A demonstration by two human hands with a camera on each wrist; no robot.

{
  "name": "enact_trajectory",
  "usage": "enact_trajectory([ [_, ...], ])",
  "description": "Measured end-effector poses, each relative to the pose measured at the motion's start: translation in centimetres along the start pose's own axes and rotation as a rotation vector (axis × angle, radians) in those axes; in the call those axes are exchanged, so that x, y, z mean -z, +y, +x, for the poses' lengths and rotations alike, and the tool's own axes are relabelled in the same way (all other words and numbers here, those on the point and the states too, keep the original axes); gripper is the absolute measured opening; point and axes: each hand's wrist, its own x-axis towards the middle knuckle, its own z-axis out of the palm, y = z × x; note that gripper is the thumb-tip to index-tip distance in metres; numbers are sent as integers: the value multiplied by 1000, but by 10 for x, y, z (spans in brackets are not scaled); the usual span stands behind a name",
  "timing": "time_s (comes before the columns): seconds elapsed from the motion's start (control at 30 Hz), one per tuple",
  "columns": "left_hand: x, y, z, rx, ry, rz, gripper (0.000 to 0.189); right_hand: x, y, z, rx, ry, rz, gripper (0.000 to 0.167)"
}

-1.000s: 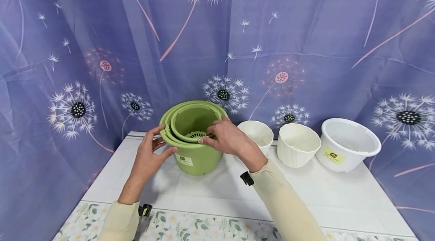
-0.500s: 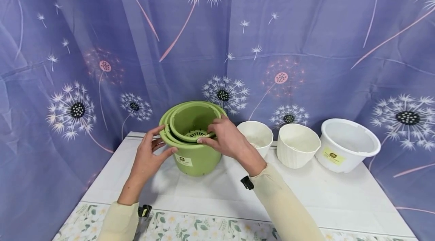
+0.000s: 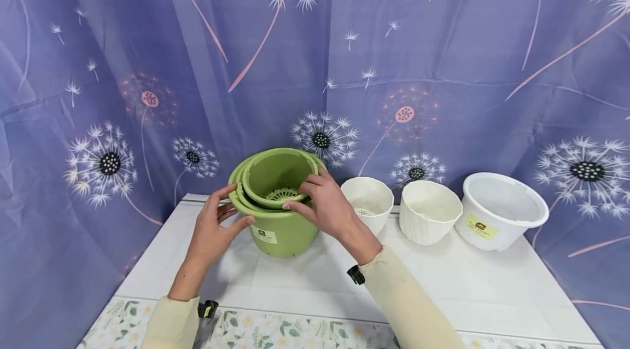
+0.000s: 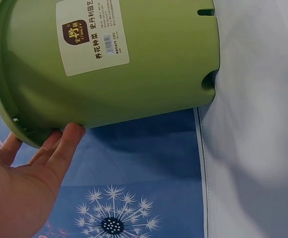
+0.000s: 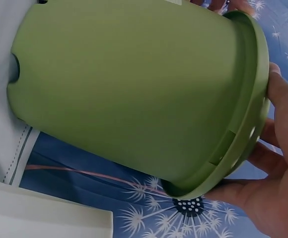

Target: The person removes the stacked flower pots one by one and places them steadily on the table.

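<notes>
Green plastic flowerpots stand nested on the table: a large outer flowerpot [image 3: 290,237] with a cream label, and a smaller inner flowerpot [image 3: 278,169] with a slotted bottom. Another green rim [image 3: 239,191] shows between them at the left. My left hand [image 3: 209,239] holds the large pot's rim at the left, thumb at the front, fingers on the far side. At the right, my right hand [image 3: 327,209] pinches the inner pot's rim, with fingers inside and thumb in front. In the right wrist view, the right hand [image 5: 283,163] is beside the outer rim; the inner pot is hidden there.
To the right stand a white faceted pot [image 3: 366,217], a second cream ribbed pot [image 3: 425,226] and a wider white pot [image 3: 492,234] with a yellow label. A white cloth [image 3: 305,289] covers the table. A blue dandelion-print curtain [image 3: 364,130] hangs close behind.
The inner pot has shifted slightly left within the outer pot, with my right hand on its rim. My left hand keeps its place on the outer rim. The head view has turned a little.
</notes>
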Motion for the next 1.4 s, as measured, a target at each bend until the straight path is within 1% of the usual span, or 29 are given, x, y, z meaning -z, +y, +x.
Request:
enact_trajectory([
  [0.1, -2, -1, 0, 3, 4, -15, 86, -1, 1, -1, 6, 27, 22, 30],
  [0.23, -3, -2, 1, -9, 10, -33, 85, -1, 3, 0, 18, 72, 45, 31],
  [0.47, 2, -1, 0, -6, 8, -16, 84, -5, 0, 3, 15, 151, 80, 33],
  [0.7, 3, 0, -4, -8, 13, -19, 85, -6, -2, 4, 31, 184, 84, 34],
  [0.8, 2, 0, -2, -12, 8, -26, 86, -5, -1, 4, 33, 213, 94, 34],
  [0.93, 2, -1, -1, -10, 13, -13, 85, -4, -1, 5, 33, 239, 113, 33],
  [1.4, 1, -2, -1, -1, 7, -13, 83, 3, -5, 8, 35, 298, 89, 35],
])
